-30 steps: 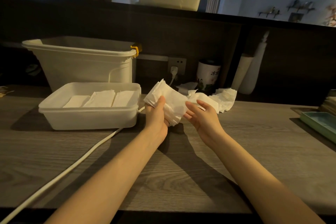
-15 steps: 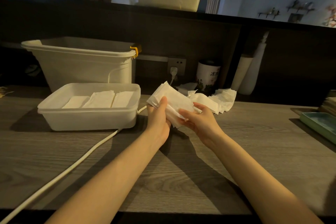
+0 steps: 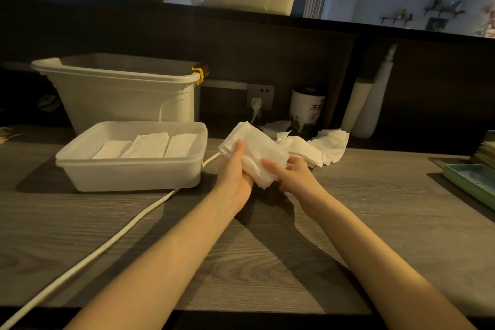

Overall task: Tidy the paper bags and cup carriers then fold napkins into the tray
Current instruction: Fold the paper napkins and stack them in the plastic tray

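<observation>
A stack of white napkins point(image 3: 254, 150) is held above the wooden counter in the middle of the view. My left hand point(image 3: 234, 169) grips its left side, thumb on top. My right hand point(image 3: 292, 177) holds the stack's lower right corner, thumb pressed on the paper and fingers curled underneath. To the left stands a white plastic tray point(image 3: 128, 177) with three rows of folded napkins point(image 3: 147, 144) lying in it. More loose napkins point(image 3: 326, 147) lie in a heap on the counter behind my right hand.
A large white tub point(image 3: 120, 94) stands behind the tray. A white cable point(image 3: 107, 246) runs across the counter from the wall socket. A printed canister point(image 3: 306, 110) and a white bottle point(image 3: 372, 107) stand at the back. A green tray point(image 3: 471, 182) sits at the right edge.
My right hand has closed in from beside the stack and taken hold of its lower right corner. The stack has tipped slightly lower. My left hand's hold is unchanged.
</observation>
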The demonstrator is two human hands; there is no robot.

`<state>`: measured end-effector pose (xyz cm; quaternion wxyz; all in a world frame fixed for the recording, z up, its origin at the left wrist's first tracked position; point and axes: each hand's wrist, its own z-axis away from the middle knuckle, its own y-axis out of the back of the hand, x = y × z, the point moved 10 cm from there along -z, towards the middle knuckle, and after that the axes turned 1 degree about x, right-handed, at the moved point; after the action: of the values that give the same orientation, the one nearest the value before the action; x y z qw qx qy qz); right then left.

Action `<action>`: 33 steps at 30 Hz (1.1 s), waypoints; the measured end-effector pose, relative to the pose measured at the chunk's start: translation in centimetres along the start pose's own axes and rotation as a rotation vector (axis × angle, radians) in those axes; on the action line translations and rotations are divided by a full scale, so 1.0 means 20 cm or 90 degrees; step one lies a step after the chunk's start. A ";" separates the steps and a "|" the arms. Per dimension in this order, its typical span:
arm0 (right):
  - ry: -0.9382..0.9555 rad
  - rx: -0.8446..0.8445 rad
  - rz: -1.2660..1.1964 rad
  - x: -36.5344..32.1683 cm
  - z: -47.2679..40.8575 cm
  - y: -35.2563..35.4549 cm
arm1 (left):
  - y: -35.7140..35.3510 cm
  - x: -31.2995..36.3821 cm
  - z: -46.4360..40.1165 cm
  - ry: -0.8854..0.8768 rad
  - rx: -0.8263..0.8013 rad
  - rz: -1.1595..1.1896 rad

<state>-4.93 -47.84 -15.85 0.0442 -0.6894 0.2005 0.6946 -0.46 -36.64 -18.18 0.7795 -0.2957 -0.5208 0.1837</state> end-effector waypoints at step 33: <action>0.254 -0.037 0.305 -0.16 0.01 0.15 | -0.20 0.10 0.09 -0.350 -0.283 -0.940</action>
<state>-5.94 -49.82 -12.01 -0.1806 -0.7463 0.3420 0.5418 -1.38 -37.99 -13.60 0.4672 0.0319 -0.7781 -0.4186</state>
